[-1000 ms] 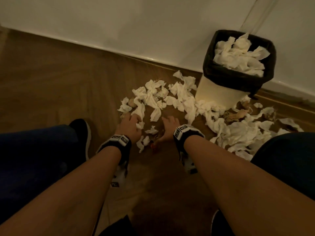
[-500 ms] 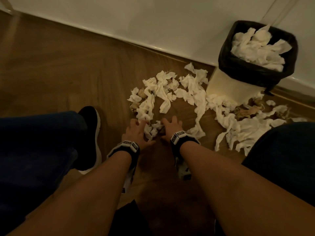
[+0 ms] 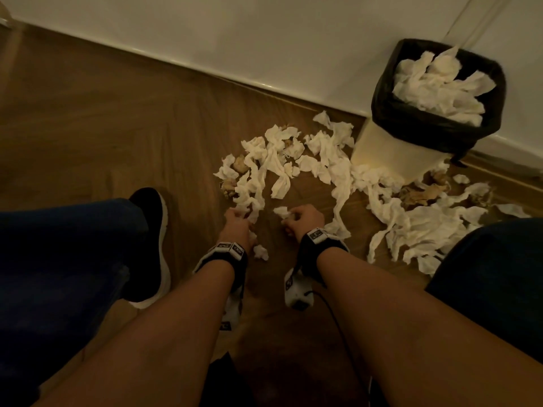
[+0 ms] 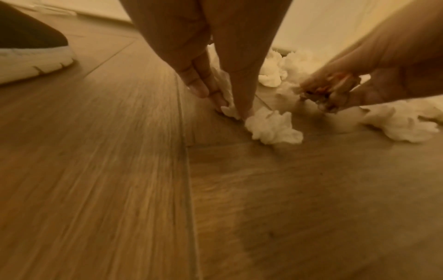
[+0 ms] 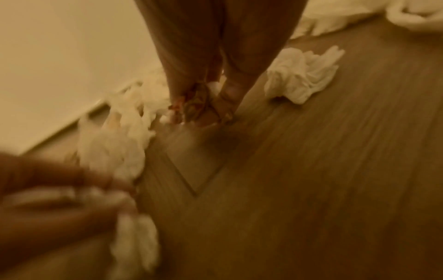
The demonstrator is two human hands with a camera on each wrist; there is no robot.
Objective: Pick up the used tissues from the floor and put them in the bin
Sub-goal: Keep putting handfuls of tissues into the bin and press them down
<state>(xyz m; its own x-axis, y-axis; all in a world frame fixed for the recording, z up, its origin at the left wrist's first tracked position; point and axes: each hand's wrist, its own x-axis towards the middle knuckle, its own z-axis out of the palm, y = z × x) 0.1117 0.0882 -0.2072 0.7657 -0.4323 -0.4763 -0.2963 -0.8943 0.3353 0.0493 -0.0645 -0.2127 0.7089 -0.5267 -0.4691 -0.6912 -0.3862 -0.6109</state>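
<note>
Crumpled white tissues lie strewn over the wood floor in front of me. The bin, cream with a black liner, stands at the back right against the wall, heaped with tissues. My left hand pinches the end of a white tissue low on the floor. My right hand holds a stained brownish wad between fingertips and thumb, with a white scrap showing at its knuckles. In the right wrist view the stained wad sits between the fingertips. A small loose tissue lies between the hands.
A thick drift of tissues covers the floor right of my hands, below the bin. My black shoe with a white sole stands to the left. My knees frame both sides. The white wall and skirting run behind.
Both hands lay side by side over the small tissues between them; now they have drawn apart and their fingers have curled onto tissue. The view has shifted a little.
</note>
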